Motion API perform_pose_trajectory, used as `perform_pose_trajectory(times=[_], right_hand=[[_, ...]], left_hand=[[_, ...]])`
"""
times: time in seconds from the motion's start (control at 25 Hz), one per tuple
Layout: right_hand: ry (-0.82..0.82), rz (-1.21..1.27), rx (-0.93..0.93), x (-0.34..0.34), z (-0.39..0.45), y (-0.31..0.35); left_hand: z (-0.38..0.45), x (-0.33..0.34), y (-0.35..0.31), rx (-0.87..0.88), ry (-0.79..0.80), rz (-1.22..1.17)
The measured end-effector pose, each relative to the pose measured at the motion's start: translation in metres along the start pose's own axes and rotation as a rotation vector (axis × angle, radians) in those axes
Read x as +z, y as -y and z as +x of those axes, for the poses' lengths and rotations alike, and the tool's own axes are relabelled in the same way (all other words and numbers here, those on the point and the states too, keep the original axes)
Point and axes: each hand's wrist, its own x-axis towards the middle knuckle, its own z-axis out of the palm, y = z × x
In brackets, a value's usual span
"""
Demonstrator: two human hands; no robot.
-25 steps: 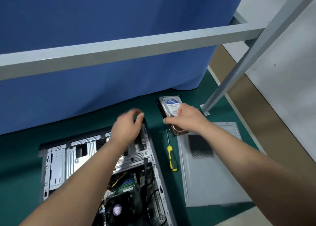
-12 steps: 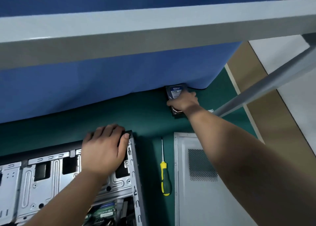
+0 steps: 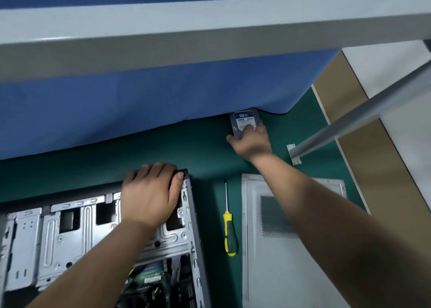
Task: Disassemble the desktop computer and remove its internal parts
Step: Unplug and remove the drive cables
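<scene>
Right hand point(image 3: 250, 142) grips the hard drive point(image 3: 243, 122) at full reach, setting it by the blue curtain point(image 3: 140, 102); left hand point(image 3: 151, 197) lies flat, fingers curled over the far rim of the open computer case point(image 3: 191, 214), bracing it. Drive is out and the side panel point(image 3: 291, 249) lies off beneath the right forearm, a screwdriver point(image 3: 229, 233) between the arms. Motherboard point(image 3: 151, 277) and cabling, below the left wrist, look still to come. Green tabletop point(image 3: 210, 149), grey frame bars point(image 3: 210, 23) overhead, pale floor beyond
</scene>
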Motion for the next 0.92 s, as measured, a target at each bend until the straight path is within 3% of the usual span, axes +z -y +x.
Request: perform_pose_trajectory(times=[0.12, 0.24, 0.4, 0.52, 0.64, 0.76, 0.92], right_hand=[[-0.003, 0.179, -0.277, 0.004, -0.096, 0.002], [0.123, 0.301, -0.432, 0.013, -0.209, -0.005], [0.190, 0.349, -0.467, 0.036, -0.309, -0.015], [0.170, 0.202, -0.498, 0.054, -0.344, -0.005], [0.113, 0.130, -0.491, 0.069, -0.358, 0.009], [0.063, 0.305, -0.452, 0.073, -0.365, 0.016], [0.083, 0.449, -0.384, 0.070, -0.369, 0.022]], left_hand=[[0.001, -0.007, -0.003, -0.003, 0.043, -0.072], [-0.015, -0.015, 0.012, 0.108, 0.125, -0.311], [-0.078, -0.031, 0.044, 0.221, 0.163, -0.529], [-0.144, -0.042, 0.050, 0.274, 0.095, -0.620], [-0.198, -0.041, 0.040, 0.318, 0.308, -0.778], [-0.216, -0.030, 0.025, 0.385, 0.549, -0.734], [-0.207, -0.024, 0.007, 0.345, 0.428, -0.730]])
